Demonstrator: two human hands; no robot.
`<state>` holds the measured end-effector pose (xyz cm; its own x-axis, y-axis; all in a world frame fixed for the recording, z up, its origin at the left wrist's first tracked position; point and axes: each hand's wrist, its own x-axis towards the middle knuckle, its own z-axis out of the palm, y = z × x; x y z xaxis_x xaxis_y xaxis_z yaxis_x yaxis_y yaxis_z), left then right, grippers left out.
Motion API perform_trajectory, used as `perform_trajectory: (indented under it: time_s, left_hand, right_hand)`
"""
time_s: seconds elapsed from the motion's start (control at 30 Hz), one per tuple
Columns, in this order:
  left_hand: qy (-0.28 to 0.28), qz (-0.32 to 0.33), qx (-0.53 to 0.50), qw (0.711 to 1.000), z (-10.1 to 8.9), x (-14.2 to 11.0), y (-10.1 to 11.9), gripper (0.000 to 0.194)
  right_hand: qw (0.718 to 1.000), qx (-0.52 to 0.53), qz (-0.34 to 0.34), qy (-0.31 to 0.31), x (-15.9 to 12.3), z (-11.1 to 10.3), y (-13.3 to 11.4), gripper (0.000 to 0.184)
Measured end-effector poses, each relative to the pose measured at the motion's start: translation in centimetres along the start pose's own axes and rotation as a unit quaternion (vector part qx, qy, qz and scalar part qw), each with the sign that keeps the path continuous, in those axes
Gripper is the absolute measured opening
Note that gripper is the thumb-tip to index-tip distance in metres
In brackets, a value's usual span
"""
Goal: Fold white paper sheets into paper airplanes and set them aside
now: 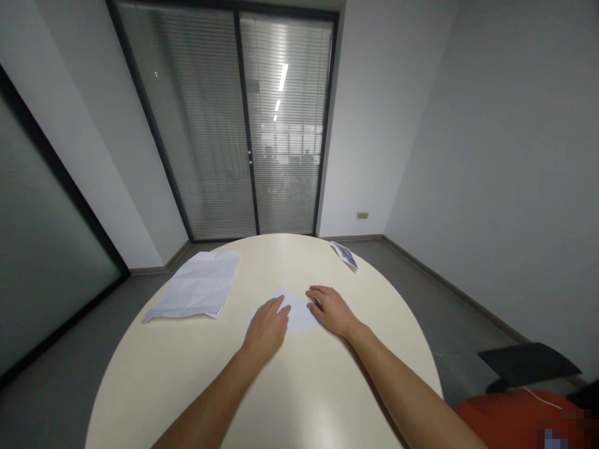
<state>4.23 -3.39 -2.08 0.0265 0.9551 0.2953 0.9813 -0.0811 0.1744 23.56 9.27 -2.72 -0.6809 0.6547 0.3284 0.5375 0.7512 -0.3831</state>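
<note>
A small white paper lies in the middle of the round cream table. My left hand lies flat on its left part, fingers stretched out and together. My right hand rests palm down on its right part, fingers extended toward the left. Both hands press on the paper; neither grips anything. Most of the sheet is hidden under the hands.
A stack of creased white sheets lies at the table's left. A small printed paper hangs over the far right edge. A black chair part and an orange seat sit at the lower right. Glass doors with blinds stand behind.
</note>
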Motion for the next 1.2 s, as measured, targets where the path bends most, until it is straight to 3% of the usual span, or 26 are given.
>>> perform_trajectory:
  time_s: [0.07,0.2,0.7,1.2]
  left_hand:
    - [-0.006,0.03,-0.024,0.999,0.6,0.1,-0.4,0.037]
    - [0.003,0.03,-0.053,0.998,1.3,-0.2,-0.8,0.036]
    - [-0.004,0.027,-0.045,0.999,0.9,-0.6,-0.3,0.046]
    - [-0.01,0.028,-0.032,0.999,0.6,-0.5,-0.1,0.047]
  right_hand:
    - [1.0,0.004,0.002,0.008,0.0,-0.1,0.0,0.034]
    - [1.0,0.016,0.008,0.016,0.0,-0.4,0.0,0.032]
    - [0.997,0.052,0.057,0.019,0.2,-0.1,0.7,0.031]
    - [0.995,0.09,0.038,0.028,0.2,0.2,1.1,0.032]
